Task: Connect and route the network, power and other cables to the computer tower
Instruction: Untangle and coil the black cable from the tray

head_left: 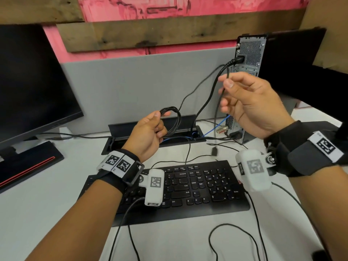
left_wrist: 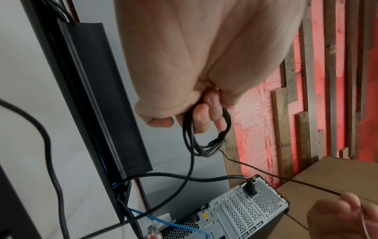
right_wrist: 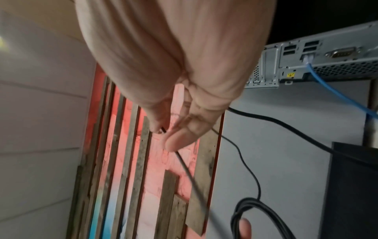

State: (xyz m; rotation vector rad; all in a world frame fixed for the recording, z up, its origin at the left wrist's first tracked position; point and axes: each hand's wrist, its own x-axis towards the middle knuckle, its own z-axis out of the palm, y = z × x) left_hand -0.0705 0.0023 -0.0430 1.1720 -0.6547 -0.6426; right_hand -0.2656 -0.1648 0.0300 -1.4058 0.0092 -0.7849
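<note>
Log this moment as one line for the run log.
left hand: grips coiled black cable | right hand: pinches thin cable strand | tower: power plug in, blue network cable in

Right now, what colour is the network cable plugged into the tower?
Blue network cable; clearest in the right wrist view.

Office workstation: white worktop with monitor, keyboard, grey divider panel, cable tray, computer tower.
</note>
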